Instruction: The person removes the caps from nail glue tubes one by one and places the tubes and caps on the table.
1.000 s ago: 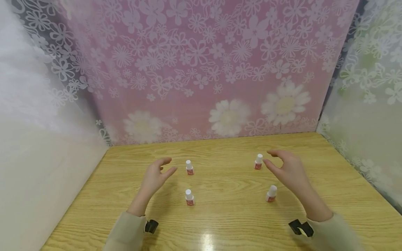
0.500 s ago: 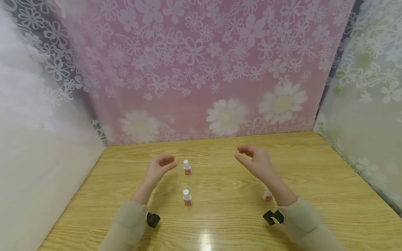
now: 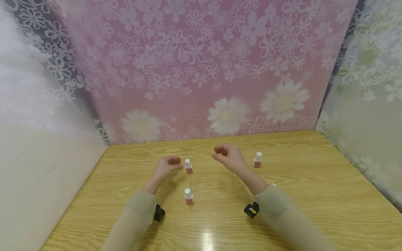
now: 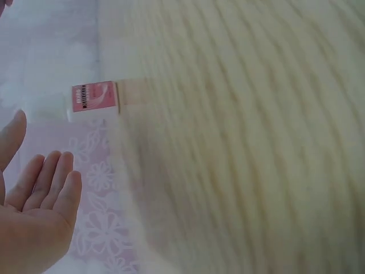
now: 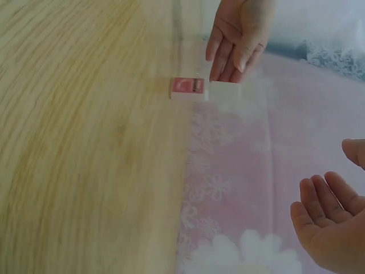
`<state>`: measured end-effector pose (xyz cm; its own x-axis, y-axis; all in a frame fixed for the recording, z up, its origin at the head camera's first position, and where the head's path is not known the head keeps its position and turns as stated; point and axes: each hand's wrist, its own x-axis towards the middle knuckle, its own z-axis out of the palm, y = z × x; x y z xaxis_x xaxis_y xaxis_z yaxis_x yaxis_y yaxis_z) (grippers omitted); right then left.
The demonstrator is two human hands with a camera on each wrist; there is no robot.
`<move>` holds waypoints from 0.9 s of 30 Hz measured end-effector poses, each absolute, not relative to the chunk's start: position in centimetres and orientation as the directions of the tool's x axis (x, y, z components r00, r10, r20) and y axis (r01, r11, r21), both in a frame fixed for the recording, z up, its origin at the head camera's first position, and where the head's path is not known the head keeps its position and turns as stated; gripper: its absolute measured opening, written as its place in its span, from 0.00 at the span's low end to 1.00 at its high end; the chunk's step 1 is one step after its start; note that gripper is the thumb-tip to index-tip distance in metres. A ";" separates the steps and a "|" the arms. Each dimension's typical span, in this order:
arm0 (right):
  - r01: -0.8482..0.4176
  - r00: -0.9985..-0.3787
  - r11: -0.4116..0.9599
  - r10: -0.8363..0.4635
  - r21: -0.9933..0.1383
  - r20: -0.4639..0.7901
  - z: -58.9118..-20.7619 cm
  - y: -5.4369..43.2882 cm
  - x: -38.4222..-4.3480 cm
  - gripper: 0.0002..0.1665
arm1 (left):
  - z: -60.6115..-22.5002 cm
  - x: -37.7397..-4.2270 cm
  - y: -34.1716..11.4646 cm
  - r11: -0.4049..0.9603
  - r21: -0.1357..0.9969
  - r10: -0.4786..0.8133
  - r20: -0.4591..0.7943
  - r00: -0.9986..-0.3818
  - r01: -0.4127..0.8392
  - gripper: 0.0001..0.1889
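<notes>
Small white-capped bottles with pink-red labels stand upright on the wooden table. My left hand (image 3: pixel 164 169) is just left of the back-left bottle (image 3: pixel 188 167), its fingers loosely bent and nothing held; whether they touch the bottle I cannot tell. That bottle's pink label (image 4: pixel 94 96) shows clearly in the left wrist view, beyond the left hand (image 4: pixel 43 217). My right hand (image 3: pixel 232 158) hovers between the back-left and back-right bottles, holding nothing. In the right wrist view, the right hand (image 5: pixel 333 222) has its fingers spread from the thumb, with the bottle (image 5: pixel 188 87) farther off.
Nearer the front stands the front-left bottle (image 3: pixel 189 197). The back-right bottle (image 3: pixel 258 160) stands right of my right hand. A white cap (image 3: pixel 274 185) peeks out behind the right sleeve (image 3: pixel 276 202). Flowered curtains (image 3: pixel 188 69) border the wooden table (image 3: pixel 220 216) at back and sides.
My right hand has moved left, away from the back-right bottle, which it passed in front of. My left hand has moved right, closer to the back-left bottle. The right sleeve now mostly covers the front-right bottle.
</notes>
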<state>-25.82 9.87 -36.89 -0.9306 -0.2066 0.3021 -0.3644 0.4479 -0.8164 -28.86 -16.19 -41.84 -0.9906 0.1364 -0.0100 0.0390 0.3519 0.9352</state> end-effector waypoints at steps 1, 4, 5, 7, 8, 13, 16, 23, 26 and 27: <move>-0.361 -0.932 0.445 -0.212 -0.820 0.295 -37.1 9.5 -26.1 0.18 | -41.9 -29.0 -16.0 0.354 0.935 0.137 -0.018 -0.990 0.032 0.22; -0.338 -0.939 0.440 -0.213 -0.832 0.269 -37.7 8.5 -26.9 0.18 | -42.1 -29.2 -15.6 0.391 0.920 0.132 -0.045 -0.990 0.010 0.19; -0.334 -0.941 0.439 -0.212 -0.834 0.265 -38.0 8.2 -27.2 0.18 | -42.1 -29.3 -15.5 0.408 0.913 0.130 -0.060 -0.990 -0.002 0.18; -0.315 -0.947 0.432 -0.206 -0.845 0.248 -38.5 7.7 -27.7 0.17 | -42.2 -29.3 -15.2 0.428 0.903 0.130 -0.087 -0.988 -0.023 0.17; -0.302 -0.951 0.428 -0.201 -0.852 0.236 -38.7 7.4 -27.9 0.17 | -42.3 -29.3 -15.1 0.444 0.896 0.133 -0.097 -0.986 -0.028 0.17; -0.247 -0.964 0.411 -0.196 -0.877 0.180 -39.7 5.9 -28.9 0.17 | -42.8 -29.3 -14.6 0.428 0.900 0.141 -0.154 -0.978 -0.081 0.17; -0.237 -0.964 0.407 -0.213 -0.882 0.161 -39.9 4.9 -29.2 0.17 | -42.9 -29.4 -14.4 0.392 0.916 0.160 -0.154 -0.975 -0.081 0.16; -0.253 -0.952 0.393 -0.262 -0.884 0.155 -40.3 2.9 -29.7 0.18 | -42.7 -29.6 -14.0 0.336 0.940 0.224 -0.143 -0.964 -0.061 0.14; -0.254 -0.949 0.386 -0.276 -0.887 0.152 -40.5 2.4 -29.9 0.19 | -43.1 -30.0 -14.0 0.347 0.936 0.220 -0.152 -0.964 -0.068 0.13; -0.260 -0.947 0.385 -0.281 -0.885 0.156 -40.6 2.2 -30.0 0.19 | -43.1 -30.0 -14.1 0.362 0.930 0.211 -0.156 -0.965 -0.071 0.13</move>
<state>-29.96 2.22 -40.56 -0.9469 -0.2812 0.1557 -0.2600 0.3854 -0.8854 -30.05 -14.06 -43.12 -0.9650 0.2111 -0.1557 -0.0709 0.3617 0.9296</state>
